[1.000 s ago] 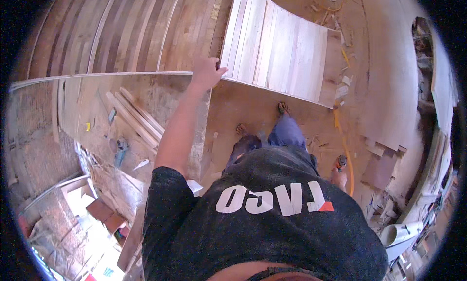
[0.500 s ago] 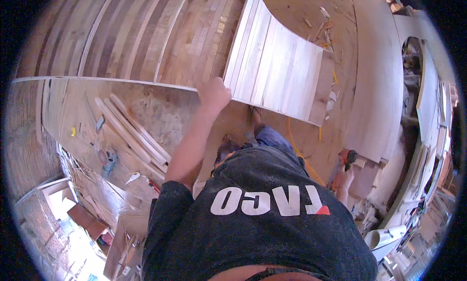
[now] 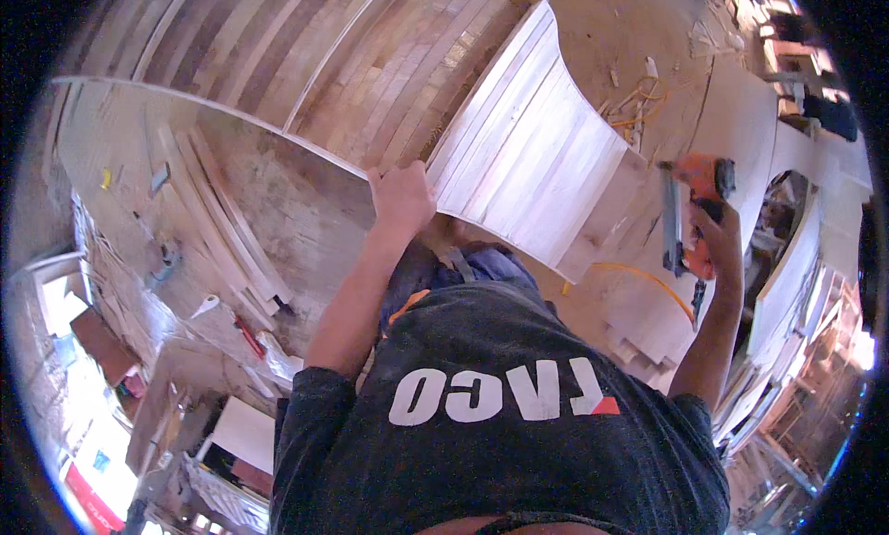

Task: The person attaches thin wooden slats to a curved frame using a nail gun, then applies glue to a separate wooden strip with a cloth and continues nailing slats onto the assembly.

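A long wooden frame (image 3: 213, 109) with slatted panels and cross dividers stretches from the upper left to the middle. Its right end has a pale, curved slatted section (image 3: 519, 155). My left hand (image 3: 404, 200) is closed around the frame's near edge, just where the pale slats begin. Over on the right, my right hand (image 3: 719, 234) grips an orange and black nail gun (image 3: 699, 211), raised beside the pale end and apart from it. A yellow hose (image 3: 648, 274) curves near the nail gun's lower end.
Loose wooden strips (image 3: 227, 225) lie on a board at the left, near a grey power tool (image 3: 167, 262) and a red-handled tool (image 3: 248, 336). Large flat boards (image 3: 741, 118) lie at the right, with stacked panels (image 3: 787, 266) beyond. Wood scraps (image 3: 648, 72) litter the ground at the upper right.
My right hand has lifted the nail gun from low at my side up toward the frame's pale end. My left hand stays on the near edge. The whole view has turned somewhat.
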`<act>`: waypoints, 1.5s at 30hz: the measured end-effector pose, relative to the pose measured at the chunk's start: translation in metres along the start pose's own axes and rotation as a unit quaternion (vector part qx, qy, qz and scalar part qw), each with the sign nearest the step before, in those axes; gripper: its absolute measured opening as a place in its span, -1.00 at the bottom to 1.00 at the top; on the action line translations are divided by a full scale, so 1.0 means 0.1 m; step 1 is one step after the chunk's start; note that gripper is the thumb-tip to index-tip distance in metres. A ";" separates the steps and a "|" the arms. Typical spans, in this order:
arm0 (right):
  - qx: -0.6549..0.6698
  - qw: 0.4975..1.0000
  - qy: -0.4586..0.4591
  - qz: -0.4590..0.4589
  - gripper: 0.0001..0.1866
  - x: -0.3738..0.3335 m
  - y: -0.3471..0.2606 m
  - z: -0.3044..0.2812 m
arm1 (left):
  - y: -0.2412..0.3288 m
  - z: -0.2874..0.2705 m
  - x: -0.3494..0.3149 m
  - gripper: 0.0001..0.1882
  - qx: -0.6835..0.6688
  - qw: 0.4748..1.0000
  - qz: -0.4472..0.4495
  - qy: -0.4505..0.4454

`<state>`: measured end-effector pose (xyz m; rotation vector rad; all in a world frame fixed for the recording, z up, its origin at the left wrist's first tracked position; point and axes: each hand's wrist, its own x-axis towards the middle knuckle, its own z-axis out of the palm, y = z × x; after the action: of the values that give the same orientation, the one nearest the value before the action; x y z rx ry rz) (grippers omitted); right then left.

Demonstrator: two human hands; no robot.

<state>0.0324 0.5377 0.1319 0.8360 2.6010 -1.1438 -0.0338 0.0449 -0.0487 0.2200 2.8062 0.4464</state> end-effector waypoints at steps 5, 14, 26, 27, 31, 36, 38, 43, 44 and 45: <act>-0.051 0.988 -0.130 -0.064 -0.76 0.67 -1.33 0.44 | 0.07 -0.08 0.09 -0.76 0.004 0.999 -0.005 -0.050; -0.271 0.895 -0.324 -0.142 -0.49 1.37 -3.01 1.82 | 0.06 -0.07 0.07 -0.73 -0.061 0.998 -0.010 -0.020; -0.479 0.741 -0.434 -0.181 -0.39 1.41 -3.30 2.83 | 0.05 -0.01 0.03 -0.83 -0.083 0.995 -0.014 0.049; -0.480 0.740 -0.435 -0.181 -0.39 1.42 -3.31 2.85 | 0.04 -0.01 0.03 -0.83 -0.084 0.995 -0.016 0.048; -0.506 0.718 -0.445 -0.175 -0.41 1.41 -3.36 2.94 | 0.04 0.00 0.04 -0.85 -0.072 0.996 -0.002 0.058; -0.522 0.708 -0.452 -0.149 -0.43 1.26 -3.46 3.04 | 0.03 0.05 0.03 -0.86 -0.076 0.994 0.001 0.078; -0.486 0.717 -0.477 -0.148 -0.45 1.35 -3.39 3.05 | 0.05 0.02 0.01 -0.86 -0.080 0.994 -0.002 0.073; -0.515 0.709 -0.451 -0.167 -0.49 1.27 -3.46 3.14 | 0.03 0.03 0.03 -0.84 -0.070 0.996 0.001 0.052; -0.537 0.700 -0.430 -0.191 -0.50 1.24 -3.49 3.16 | 0.03 0.05 0.02 -0.84 -0.060 0.996 0.002 0.068; -0.536 0.701 -0.430 -0.190 -0.50 1.22 -3.52 3.18 | 0.03 0.05 0.02 -0.84 -0.060 0.996 0.003 0.068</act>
<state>-0.2846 0.1673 0.0863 -0.4376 2.0029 0.1465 -0.0341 0.0498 -0.0523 0.1795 2.8979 0.6520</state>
